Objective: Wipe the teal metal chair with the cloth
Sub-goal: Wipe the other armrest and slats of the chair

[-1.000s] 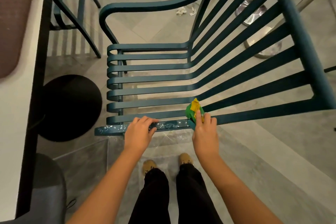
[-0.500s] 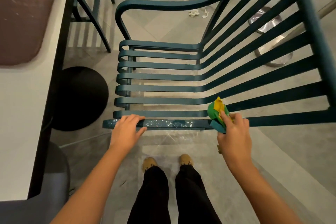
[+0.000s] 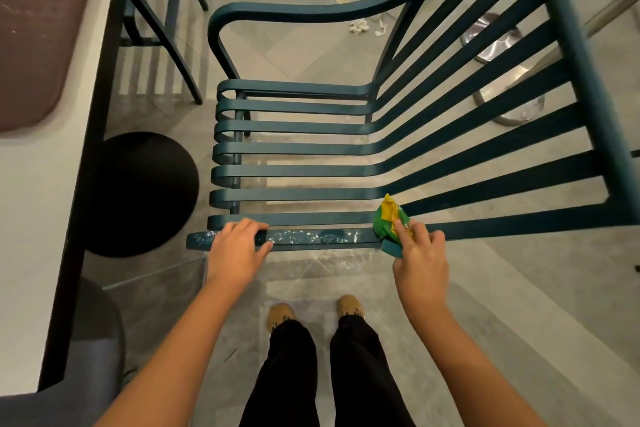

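The teal metal chair (image 3: 298,170) stands in front of me, its slatted seat and back seen from above. The nearest armrest bar carries white speckles along its middle. My left hand (image 3: 235,250) grips that bar near its left end. My right hand (image 3: 419,253) presses a bunched green, yellow and teal cloth (image 3: 389,218) onto the same bar where it meets the backrest slats.
A white table (image 3: 31,204) with a dark edge and a brown tray (image 3: 38,31) runs along the left. A round black table base (image 3: 142,194) sits beside the chair. Another teal chair (image 3: 162,21) stands behind. Litter and a steel pedestal base (image 3: 509,104) lie on the floor beyond.
My right hand and the cloth have slid right along the near bar toward the backrest. My left hand has shifted left along the same bar. The view has moved a little.
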